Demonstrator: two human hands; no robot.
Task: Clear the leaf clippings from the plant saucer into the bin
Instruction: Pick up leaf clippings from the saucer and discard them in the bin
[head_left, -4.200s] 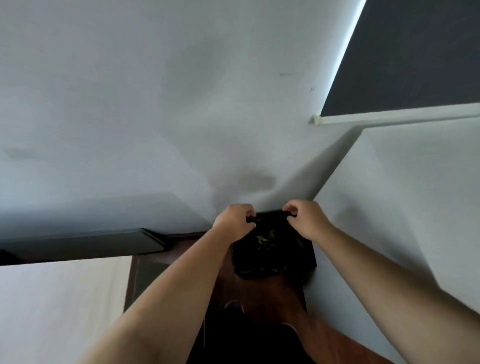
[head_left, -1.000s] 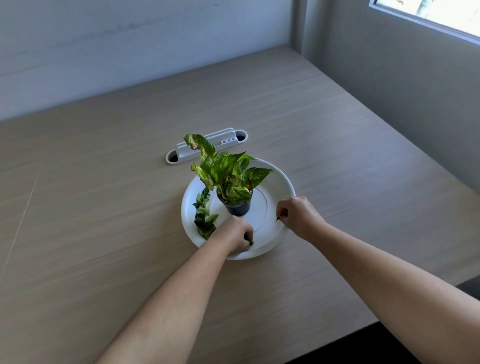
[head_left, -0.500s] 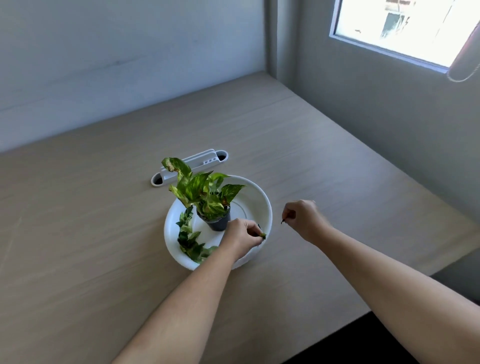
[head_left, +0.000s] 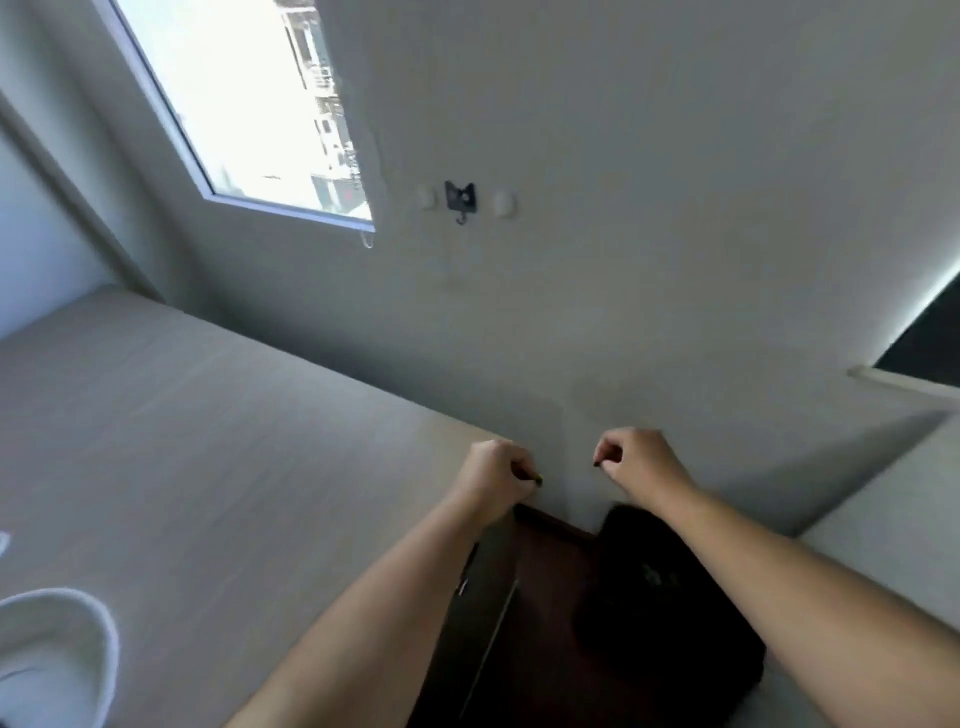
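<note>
In the lower middle of the frame, two bare forearms reach forward from the bottom edge. The left hand (head_left: 493, 475) is curled closed just past the right edge of the pale wood-grain tabletop (head_left: 208, 441), and a small dark green leaf clipping (head_left: 535, 478) pokes out from between its pinched fingertips. The right hand (head_left: 636, 460) is also curled closed, near the left one and level with it, and a tiny dark scrap (head_left: 596, 463) shows at its pinched fingertips; it is too small to say for certain what it is. Below and between the hands, the black bin lined with a dark bag (head_left: 670, 613) stands on the dark brown floor, beside the table's edge; the right forearm crosses over its top. Its inside is too dark and blurred to make out. At the far lower left, part of the rim of the round white plastic plant saucer (head_left: 101, 639) lies on the tabletop, well apart from the hands. A plain grey wall fills the upper frame, with a bright window (head_left: 249, 104) at upper left and a small black wall hook (head_left: 460, 200) just to its right.
</note>
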